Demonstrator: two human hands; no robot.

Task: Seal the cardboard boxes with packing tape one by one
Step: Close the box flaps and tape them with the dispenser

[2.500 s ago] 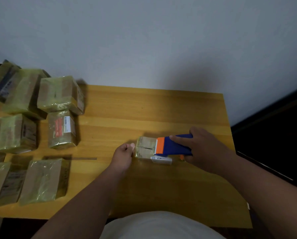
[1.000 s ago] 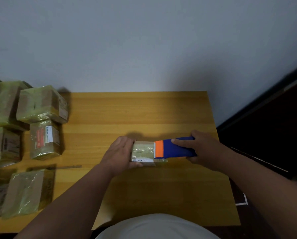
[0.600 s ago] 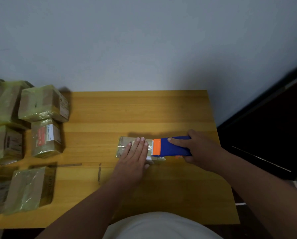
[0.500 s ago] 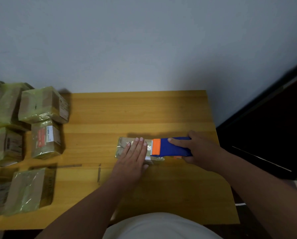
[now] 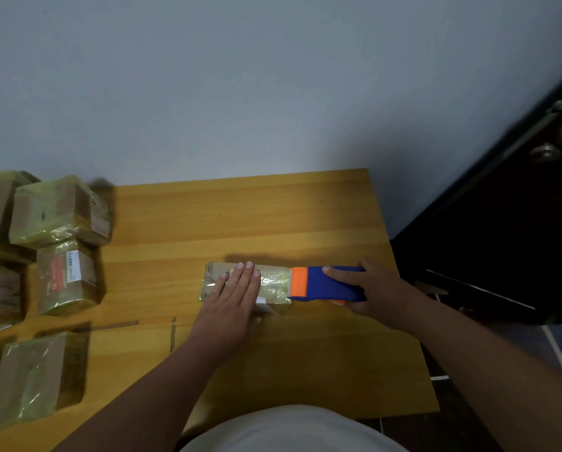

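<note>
A small flat cardboard box (image 5: 274, 283), its top shiny with clear tape, lies in the middle of the wooden table (image 5: 240, 216). My left hand (image 5: 232, 300) lies flat on it with straight fingers, pressing down on the left half. My right hand (image 5: 376, 290) grips a blue and orange tape dispenser (image 5: 323, 284) whose orange end meets the box's right edge. The roll of tape itself is hidden.
Several taped cardboard boxes (image 5: 58, 212) sit in rows along the table's left side, one with a red and white label (image 5: 67, 275). A dark door (image 5: 517, 223) with a metal knob (image 5: 545, 152) stands to the right. The wall runs just behind the table.
My left hand went from holding the box's left end to lying flat on its top. The dispenser stayed at the box's right end.
</note>
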